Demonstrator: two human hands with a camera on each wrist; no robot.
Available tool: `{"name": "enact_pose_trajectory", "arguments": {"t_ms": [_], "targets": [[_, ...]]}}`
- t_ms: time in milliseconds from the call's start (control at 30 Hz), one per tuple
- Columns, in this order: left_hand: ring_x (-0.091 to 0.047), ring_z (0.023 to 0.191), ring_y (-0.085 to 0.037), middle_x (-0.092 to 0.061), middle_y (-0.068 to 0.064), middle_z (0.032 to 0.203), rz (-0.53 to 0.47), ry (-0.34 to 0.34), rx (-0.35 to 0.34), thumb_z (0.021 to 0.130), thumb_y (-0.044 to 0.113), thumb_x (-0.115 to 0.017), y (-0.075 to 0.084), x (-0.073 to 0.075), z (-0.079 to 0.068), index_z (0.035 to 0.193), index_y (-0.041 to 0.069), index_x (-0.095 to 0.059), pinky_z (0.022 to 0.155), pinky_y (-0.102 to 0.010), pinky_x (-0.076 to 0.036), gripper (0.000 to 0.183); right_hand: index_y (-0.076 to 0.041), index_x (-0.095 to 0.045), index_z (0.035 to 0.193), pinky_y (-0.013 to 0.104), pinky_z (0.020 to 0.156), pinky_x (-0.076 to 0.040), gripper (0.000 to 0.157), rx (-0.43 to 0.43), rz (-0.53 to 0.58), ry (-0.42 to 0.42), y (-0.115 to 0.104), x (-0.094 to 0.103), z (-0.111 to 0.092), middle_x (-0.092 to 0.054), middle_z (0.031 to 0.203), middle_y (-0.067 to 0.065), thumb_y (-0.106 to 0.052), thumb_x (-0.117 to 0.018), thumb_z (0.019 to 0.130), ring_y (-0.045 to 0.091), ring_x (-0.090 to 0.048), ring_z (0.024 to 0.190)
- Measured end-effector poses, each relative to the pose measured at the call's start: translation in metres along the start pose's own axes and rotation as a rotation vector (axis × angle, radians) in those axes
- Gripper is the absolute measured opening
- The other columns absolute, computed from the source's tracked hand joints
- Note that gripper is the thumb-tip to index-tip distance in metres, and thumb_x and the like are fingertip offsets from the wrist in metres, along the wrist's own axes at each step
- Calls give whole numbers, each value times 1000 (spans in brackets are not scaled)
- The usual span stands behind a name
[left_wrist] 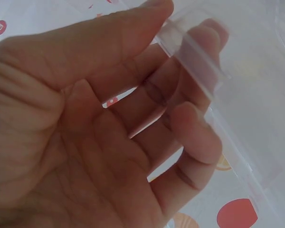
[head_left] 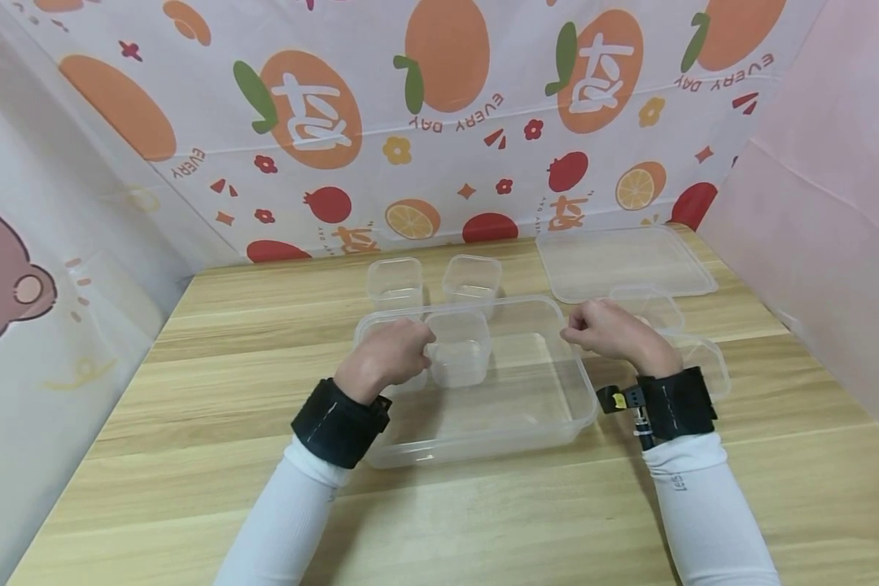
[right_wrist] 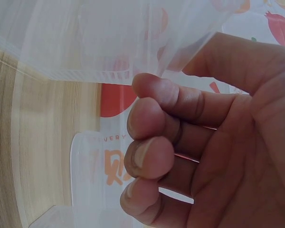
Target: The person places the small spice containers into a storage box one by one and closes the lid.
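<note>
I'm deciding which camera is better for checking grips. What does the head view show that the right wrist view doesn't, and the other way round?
Only the head view shows the left hand, both white sleeves and the two small containers behind the large clear box.

Only the right wrist view shows the palm side of the right hand, with some fingernails in sight.

Both show the right hand at the large clear box's wall, the wooden table and the fruit-patterned cloth.

Head view: small container partly hidden behind left hand; both sleeves cut off at bottom; lettering too small to read
</note>
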State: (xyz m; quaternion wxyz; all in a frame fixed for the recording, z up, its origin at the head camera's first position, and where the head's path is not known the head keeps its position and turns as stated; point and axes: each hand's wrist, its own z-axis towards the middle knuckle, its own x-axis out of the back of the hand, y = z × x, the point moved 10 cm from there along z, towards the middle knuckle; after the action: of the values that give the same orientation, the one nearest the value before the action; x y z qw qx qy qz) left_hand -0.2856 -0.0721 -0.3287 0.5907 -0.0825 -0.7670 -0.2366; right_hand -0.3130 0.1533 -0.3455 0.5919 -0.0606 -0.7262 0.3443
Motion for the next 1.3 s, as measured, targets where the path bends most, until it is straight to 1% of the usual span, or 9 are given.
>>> {"name": "enact_pose_trajectory", "arguments": {"t_ms": [333,500,633,700,800,867,933,1100,1300], "targets": [[-50,62,-16,-59,-5,79,13,10,-13,92,-3,-66,1,2,-1,111,-2,-75,54,-25,-36,21,-4,-59,69,28,54,-32,26,25,-6,8,-3,1,1,-45,62,-2,-8,-59,94,13,-41,56],[-51,60,-15,-61,-5,78,4,-8,-5,92,2,-71,0,0,-1,113,-2,-74,54,-24,-37,21,-3,-60,69,28,53,-33,25,49,-3,20,-6,1,-2,-46,61,-2,-8,-59,94,13,-42,55],[-52,62,-15,-63,-5,78,24,-18,-14,91,7,-75,1,0,0,111,-2,-74,56,-26,-40,22,-3,-60,70,28,54,-32,25,29,-2,7,-3,0,-1,-45,62,-2,-8,-58,94,13,-41,56],[-55,67,-16,-67,-8,85,43,-21,-25,91,9,-76,2,0,-1,115,-2,-73,61,-28,-45,27,-3,-60,70,28,54,-32,25,21,-6,4,-3,0,0,-45,62,-2,-8,-58,94,13,-40,56],[-63,83,-21,-71,-14,106,61,-25,-35,93,13,-75,2,3,-2,127,-1,-67,77,-35,-52,38,-3,-60,70,28,54,-32,25,14,-11,1,-4,0,0,-45,62,-3,-9,-59,95,13,-41,56],[-65,97,-25,-69,-17,120,69,-14,-39,94,16,-74,2,6,-4,133,1,-63,88,-41,-52,43,-3,-60,71,29,54,-32,25,19,-14,2,-5,1,0,-46,62,-2,-9,-59,95,13,-41,56],[-65,106,-28,-67,-17,126,68,14,-36,96,19,-72,1,12,-7,135,3,-63,92,-45,-51,43,-3,-61,72,29,54,-33,25,15,-17,3,-5,1,-1,-47,63,-2,-9,-60,96,14,-42,57],[-64,98,-29,-69,-16,117,20,109,-31,98,20,-70,-4,25,-11,123,2,-70,81,-43,-53,31,-2,-63,74,29,55,-34,24,8,-19,9,-3,2,0,-49,64,0,-9,-60,96,15,-43,58],[-61,78,-23,-70,-10,96,-20,168,-21,99,20,-69,-10,33,-11,112,4,-73,65,-36,-50,21,-1,-63,74,29,55,-34,23,8,-16,6,-3,1,0,-49,63,-1,-8,-60,96,14,-43,58]]}}
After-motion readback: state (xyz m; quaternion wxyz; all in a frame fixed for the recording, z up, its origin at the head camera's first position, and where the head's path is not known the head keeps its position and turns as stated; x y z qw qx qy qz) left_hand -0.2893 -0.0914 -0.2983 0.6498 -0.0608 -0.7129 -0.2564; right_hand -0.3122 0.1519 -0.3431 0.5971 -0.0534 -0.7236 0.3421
